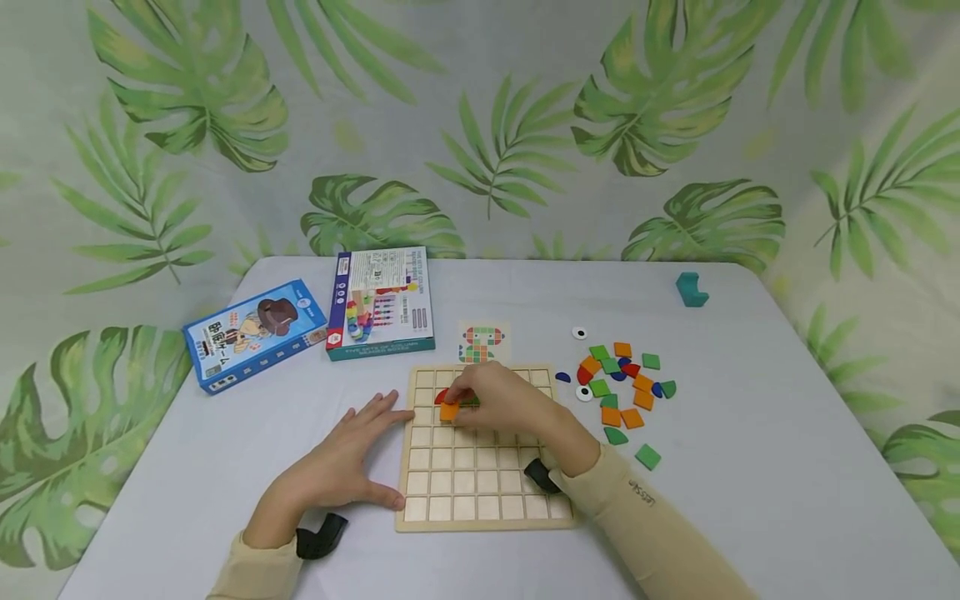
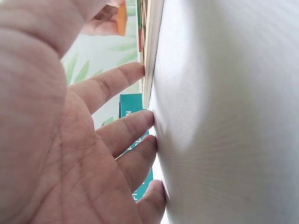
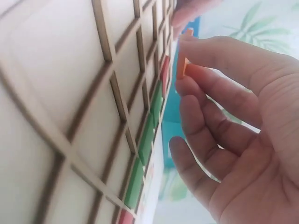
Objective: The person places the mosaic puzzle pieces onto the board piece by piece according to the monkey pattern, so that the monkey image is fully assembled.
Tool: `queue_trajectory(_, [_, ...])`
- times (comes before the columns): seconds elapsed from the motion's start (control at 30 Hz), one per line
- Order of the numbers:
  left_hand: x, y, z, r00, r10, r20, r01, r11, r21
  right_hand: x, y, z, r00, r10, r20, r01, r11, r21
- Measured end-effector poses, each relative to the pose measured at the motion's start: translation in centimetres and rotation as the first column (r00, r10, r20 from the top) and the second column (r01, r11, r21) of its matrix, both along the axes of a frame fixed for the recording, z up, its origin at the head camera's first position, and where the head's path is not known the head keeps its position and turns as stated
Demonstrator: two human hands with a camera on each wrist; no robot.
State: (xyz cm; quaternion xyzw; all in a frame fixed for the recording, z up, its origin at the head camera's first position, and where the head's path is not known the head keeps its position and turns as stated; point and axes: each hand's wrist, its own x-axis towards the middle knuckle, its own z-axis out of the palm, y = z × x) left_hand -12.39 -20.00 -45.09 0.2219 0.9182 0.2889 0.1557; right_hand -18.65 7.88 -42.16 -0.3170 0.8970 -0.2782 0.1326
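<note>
My right hand [image 1: 506, 400] pinches an orange square tile [image 1: 449, 412] between thumb and fingers, just above the wooden grid board [image 1: 487, 526]. In the right wrist view the orange tile [image 3: 181, 63] stands on edge, apart from the grid. Along one row of the board lie a red piece [image 3: 165, 70], several green tiles [image 3: 145, 140] and another red piece [image 3: 125, 216]; the hand hides part of this row in the head view. My left hand [image 1: 333, 467] is spread at the board's left side, with thumb and index fingertip against its edge and other fingertips on the white cloth.
A small pattern card [image 1: 484, 343] lies behind the board. To the right are scattered orange, green, red and blue pieces, with round eye pieces [image 1: 580, 333]. Two boxes, one blue [image 1: 255, 333] and one white-topped [image 1: 382, 304], stand at back left; a teal block [image 1: 692, 290] is back right.
</note>
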Motion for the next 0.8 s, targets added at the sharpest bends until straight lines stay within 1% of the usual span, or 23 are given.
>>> queue_trajectory(0.3, [0.02,-0.03,-0.13,1.0,-0.008,-0.007,0.008,1.0,-0.001,-0.2,-0.64,-0.78,1.0,0.009,-0.005,-0.009,1.0,0.006])
queue_trajectory(0.53, [-0.02,-0.15,-0.14,1.0,-0.012,-0.016,0.012,1.0,0.001,-0.26,-0.9,-0.79,1.0,0.012,-0.01,-0.012,1.0,-0.001])
queue_trajectory(0.8, [0.01,-0.1,-0.1,1.0,-0.01,-0.007,0.01,1.0,0.005,-0.2,-1.16,-0.76,1.0,0.005,-0.009,-0.005,1.0,0.009])
